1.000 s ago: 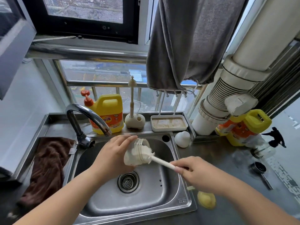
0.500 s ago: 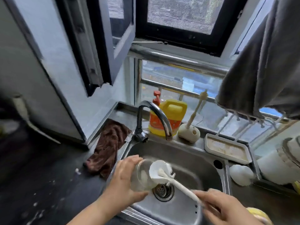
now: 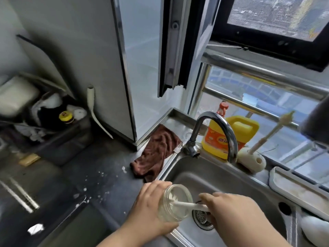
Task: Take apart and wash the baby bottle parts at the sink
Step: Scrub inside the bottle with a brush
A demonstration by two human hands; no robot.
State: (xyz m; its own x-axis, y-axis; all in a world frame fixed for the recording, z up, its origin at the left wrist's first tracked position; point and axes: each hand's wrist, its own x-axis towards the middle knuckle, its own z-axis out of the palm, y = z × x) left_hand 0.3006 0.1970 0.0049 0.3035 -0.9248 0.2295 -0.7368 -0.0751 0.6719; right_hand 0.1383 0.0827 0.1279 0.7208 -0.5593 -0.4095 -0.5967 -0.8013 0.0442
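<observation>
My left hand (image 3: 149, 207) and right hand (image 3: 233, 211) fill the lower middle of the frame over the sink (image 3: 222, 177). Above them, the faucet (image 3: 219, 129) arches over the basin's far edge. Behind it, the yellow detergent jug (image 3: 231, 138) and a brush stand (image 3: 251, 160) crowd the ledge. The brown cloth (image 3: 156, 152) lies left of the basin; the dark counter (image 3: 89, 184) at lower left is open, foam-flecked.

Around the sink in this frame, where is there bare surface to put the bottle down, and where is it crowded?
Free: the dark counter left of the sink, between the brown cloth and the near edge, though it is flecked with white drops; also the basin floor right of the drain. Crowded: the back ledge, with the yellow detergent jug, brush stand and white tray.
</observation>
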